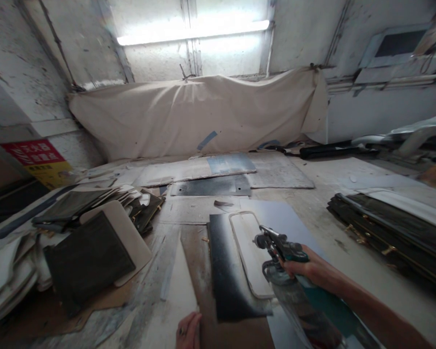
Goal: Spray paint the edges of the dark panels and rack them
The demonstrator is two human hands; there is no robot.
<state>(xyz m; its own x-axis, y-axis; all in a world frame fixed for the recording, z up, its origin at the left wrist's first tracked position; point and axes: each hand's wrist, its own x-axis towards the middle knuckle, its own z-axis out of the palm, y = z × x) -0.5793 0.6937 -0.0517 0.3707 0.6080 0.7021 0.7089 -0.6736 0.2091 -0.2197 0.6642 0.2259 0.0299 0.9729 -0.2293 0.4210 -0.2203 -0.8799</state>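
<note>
My right hand [305,265] is wrapped round a metal spray gun [274,249], with a clear container and a teal part below it, partly blurred. Its nozzle points left, over a white panel with a rounded, raised border [250,247]. That panel lies on a black sheet [225,271] with a pale haze around the border. At the bottom edge, my left hand [189,330] has its fingers curled together, a ring on one, beside the edge of a brown board [236,334]. What its fingers grip is hidden.
On the left lie dark fabric pieces [90,261] and pale rounded panels [138,242]. A stack of dark pieces with brass-coloured fittings [388,237] is at the right. Behind the table hangs a beige cloth [203,116], under a tube light [192,34].
</note>
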